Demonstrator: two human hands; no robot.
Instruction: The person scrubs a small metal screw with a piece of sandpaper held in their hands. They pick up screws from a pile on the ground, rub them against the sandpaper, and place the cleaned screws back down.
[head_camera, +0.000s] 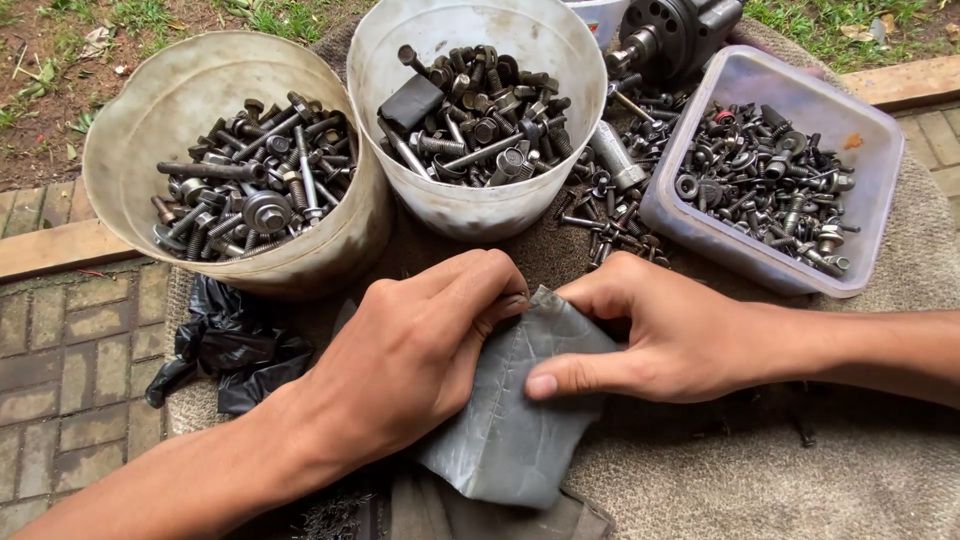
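Note:
A creased grey sheet (515, 420), like thin rubber or plastic, lies on a brown mat (760, 470) in front of me. My left hand (410, 355) pinches its upper edge between thumb and fingers. My right hand (665, 335) grips the same edge from the right, thumb pressed flat on the sheet's surface. Both hands meet near the sheet's top corner.
Behind the hands stand two round white tubs (130, 130) (470, 215) full of bolts and nuts, and a rectangular clear tub (885, 130) of small hardware. Loose bolts (605, 215) lie between them. A black plastic bag (225, 345) sits at left. Brick paving and grass surround the mat.

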